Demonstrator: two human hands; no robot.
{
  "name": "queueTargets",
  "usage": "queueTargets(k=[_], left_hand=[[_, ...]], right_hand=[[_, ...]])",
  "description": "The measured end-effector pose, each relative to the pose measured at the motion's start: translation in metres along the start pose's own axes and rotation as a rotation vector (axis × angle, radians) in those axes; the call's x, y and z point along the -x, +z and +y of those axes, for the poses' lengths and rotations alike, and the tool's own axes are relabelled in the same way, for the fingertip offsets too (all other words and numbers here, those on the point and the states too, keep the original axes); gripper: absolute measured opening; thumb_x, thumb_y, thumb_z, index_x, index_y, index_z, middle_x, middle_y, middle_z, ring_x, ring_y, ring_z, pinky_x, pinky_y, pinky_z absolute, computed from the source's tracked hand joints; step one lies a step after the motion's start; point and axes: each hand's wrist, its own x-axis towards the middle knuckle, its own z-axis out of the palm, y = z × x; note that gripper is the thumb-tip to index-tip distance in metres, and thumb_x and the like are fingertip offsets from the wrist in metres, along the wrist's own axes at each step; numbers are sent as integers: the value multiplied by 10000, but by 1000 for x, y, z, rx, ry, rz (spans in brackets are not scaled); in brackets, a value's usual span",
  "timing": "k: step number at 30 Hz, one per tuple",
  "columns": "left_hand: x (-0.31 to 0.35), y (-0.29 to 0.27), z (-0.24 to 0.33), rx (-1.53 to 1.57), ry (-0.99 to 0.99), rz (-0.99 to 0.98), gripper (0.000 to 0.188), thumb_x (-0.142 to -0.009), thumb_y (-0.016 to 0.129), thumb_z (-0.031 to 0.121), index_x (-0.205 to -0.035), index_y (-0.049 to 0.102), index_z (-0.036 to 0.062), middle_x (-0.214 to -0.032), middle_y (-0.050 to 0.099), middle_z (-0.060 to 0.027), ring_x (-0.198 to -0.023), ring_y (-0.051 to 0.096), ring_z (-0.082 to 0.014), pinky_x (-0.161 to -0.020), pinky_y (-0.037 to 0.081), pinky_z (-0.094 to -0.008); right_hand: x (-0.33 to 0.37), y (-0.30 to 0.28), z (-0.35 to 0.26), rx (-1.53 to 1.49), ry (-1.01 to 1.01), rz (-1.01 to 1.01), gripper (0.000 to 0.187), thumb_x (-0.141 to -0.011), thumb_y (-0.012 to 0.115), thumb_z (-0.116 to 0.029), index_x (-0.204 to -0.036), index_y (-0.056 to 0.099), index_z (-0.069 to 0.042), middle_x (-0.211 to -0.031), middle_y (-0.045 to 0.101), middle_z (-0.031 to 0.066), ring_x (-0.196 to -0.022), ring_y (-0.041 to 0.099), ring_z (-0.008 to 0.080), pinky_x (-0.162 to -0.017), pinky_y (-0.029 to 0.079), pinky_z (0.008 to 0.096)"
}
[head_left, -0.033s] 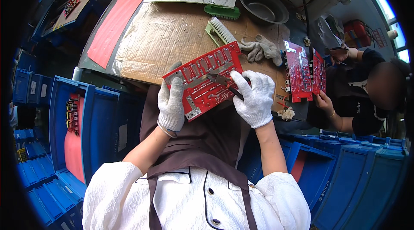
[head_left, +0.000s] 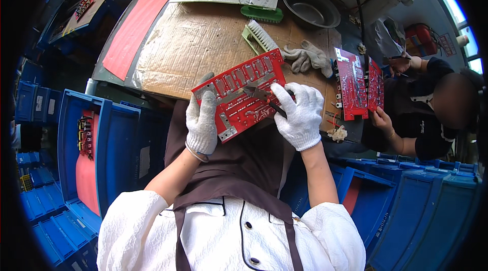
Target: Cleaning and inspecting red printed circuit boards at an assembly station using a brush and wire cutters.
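Observation:
A red circuit board (head_left: pixel 235 114) with silvery solder tracks is tilted in front of me, at the table's near edge. My left hand (head_left: pixel 202 121), in a white glove greyed at the fingers, grips its left end with the thumb on the soldered face. In my gloved right hand (head_left: pixel 301 115) are side cutters (head_left: pixel 264 97) with dark and red handles. Their jaws lie over the middle of the board; whether they touch a lead I cannot tell. Just beyond the board are a green-handled brush (head_left: pixel 260 38) and a crumpled grey glove (head_left: pixel 308 58).
Cardboard (head_left: pixel 183 47) covers the table, with a second green brush (head_left: pixel 262 14) and a metal bowl (head_left: pixel 311 6) farther back. Another red board (head_left: pixel 352 85) stands at the right, near a co-worker's hand (head_left: pixel 382 121). Blue crates (head_left: pixel 119 144) flank me on both sides.

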Motion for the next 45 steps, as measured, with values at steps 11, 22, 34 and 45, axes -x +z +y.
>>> queueTargets(k=[11,22,34,45], left_hand=[[0,2,1,4,-1,1,515,-1080,579,293,-1503,486,14,-1371,609,-110,-1208,602,-165,-1062,494,-351],[-2,-3,0,91,-66,-2,511,-1081,586,293,-1495,497,7,-1349,616,-96,-1191,604,-156,-1054,496,-340],[-4,-3,-2,22,-18,21,502,-1091,567,283,-1494,498,-8,-1327,622,-81,-1167,584,-131,-1057,470,-316],[-2,-1,0,21,5,3,498,-1090,570,281,-1488,503,-11,-1338,621,-87,-1203,580,-141,-1074,465,-325]], right_hand=[[11,12,-2,-51,1,30,705,-649,828,-86,-1325,670,-209,-1088,638,40,-1020,612,275,-885,454,414],[16,12,-20,-16,123,113,642,-702,773,-113,-1324,666,-228,-1137,615,38,-1107,581,273,-1005,404,442],[6,4,-15,-8,98,-86,730,-677,800,-133,-1378,635,-259,-1143,614,34,-1097,578,270,-955,417,441],[10,10,-12,-25,73,-62,751,-652,843,-105,-1362,651,-255,-1099,633,20,-1028,607,256,-886,451,406]])
